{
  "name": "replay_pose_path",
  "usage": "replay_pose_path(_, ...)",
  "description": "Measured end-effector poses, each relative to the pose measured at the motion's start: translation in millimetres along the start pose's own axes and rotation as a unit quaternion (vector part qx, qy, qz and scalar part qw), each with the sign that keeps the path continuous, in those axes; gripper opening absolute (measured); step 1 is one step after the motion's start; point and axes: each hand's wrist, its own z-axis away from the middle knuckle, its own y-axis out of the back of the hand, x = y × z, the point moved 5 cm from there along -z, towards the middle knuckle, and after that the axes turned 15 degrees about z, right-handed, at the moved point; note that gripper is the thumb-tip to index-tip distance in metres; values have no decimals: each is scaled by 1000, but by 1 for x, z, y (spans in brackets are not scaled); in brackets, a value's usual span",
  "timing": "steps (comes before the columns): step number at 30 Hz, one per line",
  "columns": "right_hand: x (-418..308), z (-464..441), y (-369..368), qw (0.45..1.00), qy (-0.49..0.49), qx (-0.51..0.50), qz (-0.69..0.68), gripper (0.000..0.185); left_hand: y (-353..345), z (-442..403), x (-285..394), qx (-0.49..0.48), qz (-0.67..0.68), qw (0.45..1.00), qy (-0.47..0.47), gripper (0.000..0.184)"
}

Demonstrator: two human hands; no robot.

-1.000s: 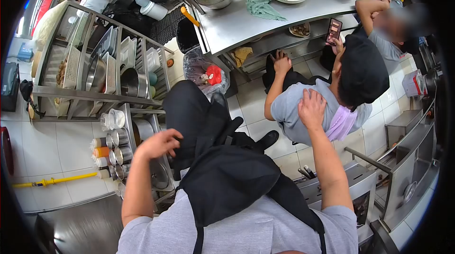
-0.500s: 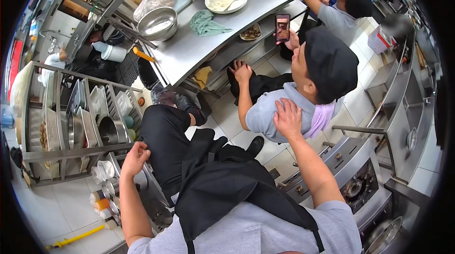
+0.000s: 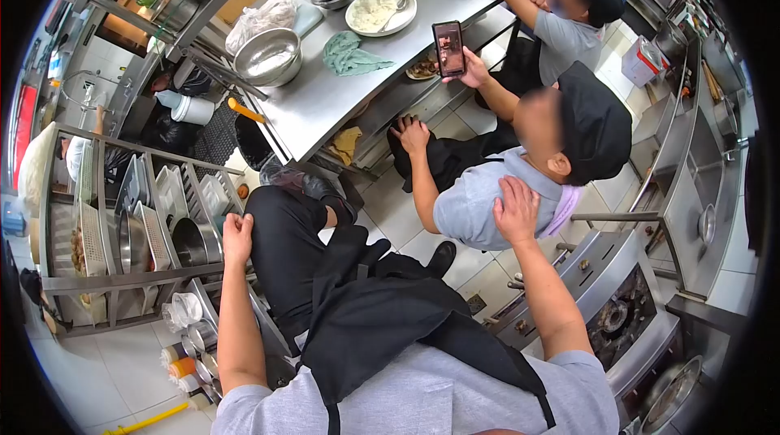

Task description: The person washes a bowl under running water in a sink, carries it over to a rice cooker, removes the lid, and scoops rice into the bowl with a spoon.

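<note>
My left hand (image 3: pixel 238 238) is closed beside my raised knee, at the end of the metal rack (image 3: pixel 130 282); what its fingers hold, if anything, is hidden. My right hand (image 3: pixel 515 209) lies with fingers spread on the shoulder of a seated co-worker (image 3: pixel 479 199) in a grey shirt and black cap. That co-worker holds up a phone (image 3: pixel 448 48) with a lit screen in one hand and rests the other on a knee. My black apron (image 3: pixel 382 313) covers my lap.
Ahead is a steel table (image 3: pixel 313 114) with metal bowls (image 3: pixel 268 57), a green cloth (image 3: pixel 348 56) and a plate of white food (image 3: pixel 375 12). A second co-worker (image 3: pixel 565 37) sits beyond. A stove (image 3: pixel 609 305) stands at the right, a bin (image 3: pixel 253 142) by the table.
My left hand has gone from loosely spread fingers to closed near the knee. My foot has lifted towards the bin. The co-worker has raised the phone. The view has turned.
</note>
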Motion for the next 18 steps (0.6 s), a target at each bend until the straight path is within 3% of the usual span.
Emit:
replay_pose_path(5,-2,1,1,1000,-8,-14,-23,44,5,-21,-13,32,-46,998,40,40)
replay_pose_path(7,-1,6,2,1000,-7,-15,-22,43,8,-39,-38,18,-57,996,-60,36)
replay_pose_path(9,0,8,4,1000,-5,-15,-25,42,4,-51,-55,-11,-12,1000,-14,32)
replay_pose_path(12,5,7,2,999,7,-20,-36,40,-7,-62,-82,-62,139,974,165,33)
replay_pose_path(15,11,7,1,998,30,-22,-41,38,-16,-65,-79,-90,176,953,230,35)
replay_pose_path(18,11,10,2,998,44,-7,-38,37,-32,-77,-85,-103,179,956,209,36)
